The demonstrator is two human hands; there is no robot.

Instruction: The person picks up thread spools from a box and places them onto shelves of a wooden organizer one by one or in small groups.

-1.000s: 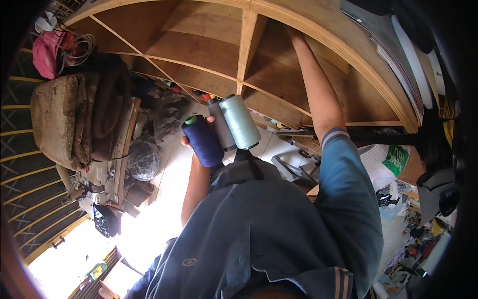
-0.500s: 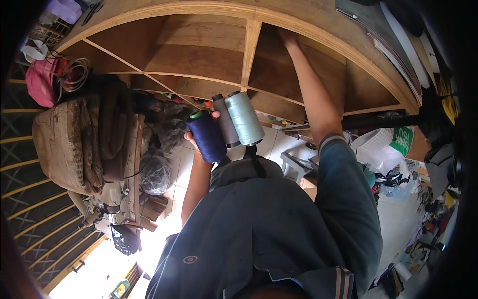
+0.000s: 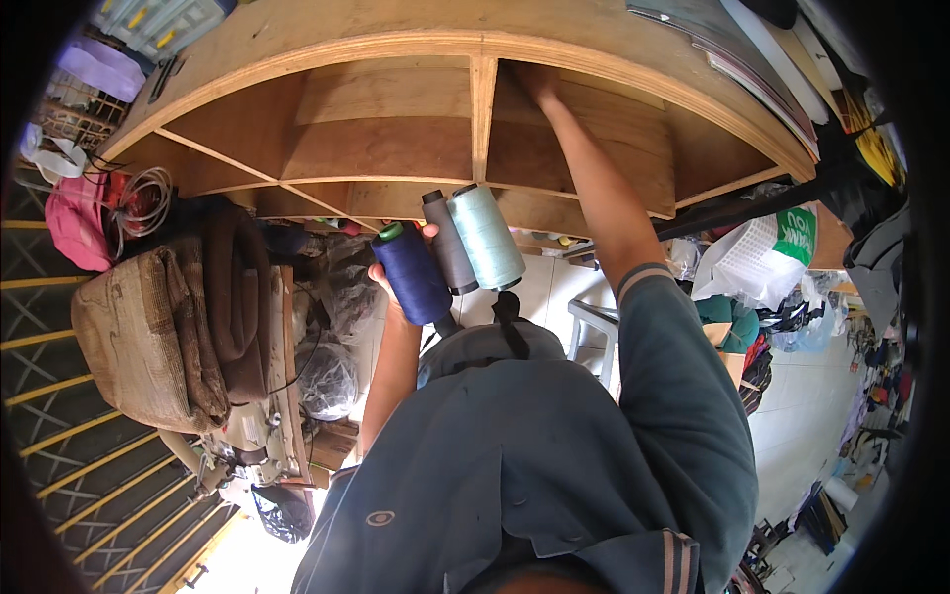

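In front of my chest, my left hand (image 3: 381, 277) is closed around a bunch of thread cones. A navy blue thread cone (image 3: 412, 275) with a green top, a dark grey thread cone (image 3: 450, 243) and a pale aqua thread cone (image 3: 487, 238) lean side by side, tops tilted left. Most of the left fingers are behind the cones. Up ahead, my right hand (image 3: 535, 83) reaches into a compartment of a wooden shelf unit (image 3: 482, 119); its fingers vanish in shadow under the top edge, so what they touch is hidden.
Several coloured spools (image 3: 341, 227) show below the lower shelf edge. Left are a folded brown cloth (image 3: 148, 337), a sewing machine (image 3: 252, 431) and a pink bag (image 3: 77, 223). A white plastic bag (image 3: 742, 262) and a grey stool (image 3: 594, 322) are on the right.
The view has shifted, so the shelf sits lower and slightly left in it. My right hand stays in the same compartment, a little nearer the divider. My left hand keeps the three cones.
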